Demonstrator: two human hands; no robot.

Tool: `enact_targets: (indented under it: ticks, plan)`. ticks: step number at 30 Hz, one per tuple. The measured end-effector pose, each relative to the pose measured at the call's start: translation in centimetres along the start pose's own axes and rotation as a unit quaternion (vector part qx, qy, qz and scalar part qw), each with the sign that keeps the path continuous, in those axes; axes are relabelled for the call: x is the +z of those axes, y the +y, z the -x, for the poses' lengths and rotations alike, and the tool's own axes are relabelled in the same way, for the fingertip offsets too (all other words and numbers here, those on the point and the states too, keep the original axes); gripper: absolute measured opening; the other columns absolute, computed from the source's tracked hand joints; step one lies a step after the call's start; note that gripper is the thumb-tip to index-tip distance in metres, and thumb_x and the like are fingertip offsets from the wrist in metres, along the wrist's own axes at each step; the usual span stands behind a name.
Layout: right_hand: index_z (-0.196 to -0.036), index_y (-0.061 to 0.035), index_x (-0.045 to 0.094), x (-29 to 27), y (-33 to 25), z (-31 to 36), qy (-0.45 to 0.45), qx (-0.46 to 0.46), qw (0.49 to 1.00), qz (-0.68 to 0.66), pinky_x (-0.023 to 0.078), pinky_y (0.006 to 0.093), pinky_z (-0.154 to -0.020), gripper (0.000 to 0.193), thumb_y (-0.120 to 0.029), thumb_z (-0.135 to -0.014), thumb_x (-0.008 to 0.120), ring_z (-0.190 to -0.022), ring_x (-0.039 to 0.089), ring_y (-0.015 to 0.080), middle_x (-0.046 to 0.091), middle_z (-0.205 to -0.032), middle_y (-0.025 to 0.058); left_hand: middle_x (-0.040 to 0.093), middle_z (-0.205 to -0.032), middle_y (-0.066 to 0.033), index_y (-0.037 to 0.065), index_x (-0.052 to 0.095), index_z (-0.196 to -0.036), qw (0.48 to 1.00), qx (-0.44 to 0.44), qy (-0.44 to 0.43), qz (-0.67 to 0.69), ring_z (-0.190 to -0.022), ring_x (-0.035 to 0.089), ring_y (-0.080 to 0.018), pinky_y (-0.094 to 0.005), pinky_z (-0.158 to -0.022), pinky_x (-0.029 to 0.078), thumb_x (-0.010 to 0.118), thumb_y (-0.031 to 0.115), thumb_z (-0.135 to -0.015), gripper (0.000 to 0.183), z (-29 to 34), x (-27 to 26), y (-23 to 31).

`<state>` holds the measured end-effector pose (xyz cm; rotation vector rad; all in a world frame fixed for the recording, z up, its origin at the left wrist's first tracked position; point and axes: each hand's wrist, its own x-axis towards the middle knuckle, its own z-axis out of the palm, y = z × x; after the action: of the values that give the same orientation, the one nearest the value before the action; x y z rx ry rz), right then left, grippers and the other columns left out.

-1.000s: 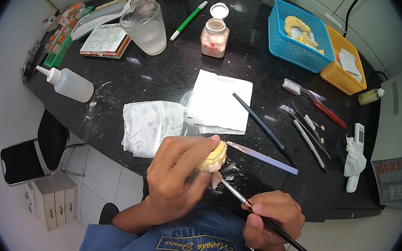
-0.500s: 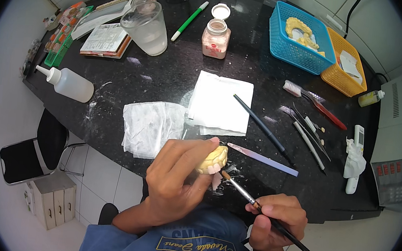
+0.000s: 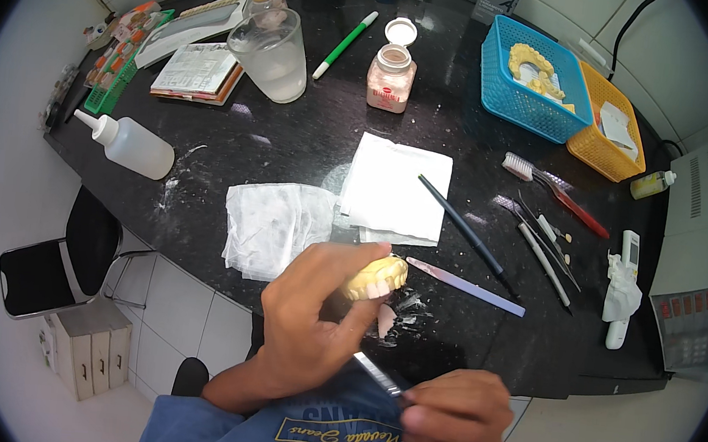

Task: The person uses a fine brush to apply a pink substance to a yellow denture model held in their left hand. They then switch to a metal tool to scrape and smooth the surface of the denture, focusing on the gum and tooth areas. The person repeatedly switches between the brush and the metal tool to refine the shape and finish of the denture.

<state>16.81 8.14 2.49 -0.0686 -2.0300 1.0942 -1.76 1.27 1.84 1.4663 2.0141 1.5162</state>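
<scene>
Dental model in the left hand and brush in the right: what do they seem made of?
Dental model: probably cast plaster or stone, going by its opaque pale yellow and low shine. Pinkish teeth on its near edge: perhaps resin or wax; too small to tell. Brush: the exposed part looks like polished metal, silver with bright reflections; its tip is hidden.

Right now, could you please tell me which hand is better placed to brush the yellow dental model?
Probably the right hand: it holds the slim brush near the yellow dental model, while the left hand is occupied gripping that model.
</scene>
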Motion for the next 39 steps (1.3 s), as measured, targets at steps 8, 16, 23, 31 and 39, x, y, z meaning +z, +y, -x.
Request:
enact_targets:
  ticks: [8,16,23,31,39]
  plan:
    - [-0.093,-0.0026,0.068,0.2,-0.5,1.7,0.063,0.051,0.995,0.062,0.058,0.0274,-0.052,0.015,-0.004,-0.078,0.071,-0.062,0.068,0.0181,0.065,-0.081,0.0081,0.068,-0.093,-0.0132,-0.003,0.068,-0.110,0.999,-0.023,0.016,0.042,-0.083,0.064,-0.0165,-0.0261,-0.073,0.048,0.072,0.004,-0.083,0.028,0.2,-0.1,-0.3]
    - [-0.096,-0.0024,0.066,1.6,0.0,0.5,0.175,0.021,0.981,0.081,0.057,0.0278,-0.051,0.014,-0.005,-0.083,0.067,-0.062,0.067,0.0207,0.064,-0.084,0.0135,0.066,-0.095,-0.0123,0.000,0.069,-0.111,0.993,0.088,0.052,-0.055,-0.083,0.062,-0.0234,-0.0309,-0.071,0.050,0.072,-0.004,-0.070,0.041,0.4,0.2,-0.6]
    - [-0.098,0.0017,0.059,1.3,0.5,0.5,0.134,0.030,0.985,0.101,0.060,0.0293,-0.058,0.021,-0.002,-0.079,0.068,-0.067,0.069,0.0236,0.064,-0.086,0.0141,0.064,-0.096,-0.0118,0.000,0.069,-0.110,0.988,0.110,0.066,-0.084,-0.085,0.061,-0.0228,-0.0307,-0.071,0.050,0.071,-0.006,-0.069,0.042,0.7,0.5,-0.7]
    - [-0.098,-0.0001,0.061,1.3,0.4,0.3,0.116,0.048,0.987,0.105,0.060,0.0287,-0.062,0.020,-0.003,-0.080,0.069,-0.069,0.070,0.0231,0.064,-0.088,0.0129,0.064,-0.092,-0.0073,0.002,0.070,-0.112,0.985,0.121,0.087,-0.086,-0.079,0.059,-0.0221,-0.0306,-0.066,0.049,0.076,-0.006,-0.057,0.055,0.6,0.7,-0.8]
    - [-0.098,0.0004,0.062,0.9,0.2,0.8,0.106,0.050,0.988,0.103,0.059,0.0284,-0.061,0.022,-0.003,-0.079,0.070,-0.066,0.070,0.0224,0.066,-0.086,0.0127,0.064,-0.091,-0.0075,0.002,0.070,-0.112,0.986,0.115,0.090,-0.075,-0.079,0.059,-0.0218,-0.0305,-0.065,0.049,0.076,-0.006,-0.057,0.056,0.6,0.7,-1.0]
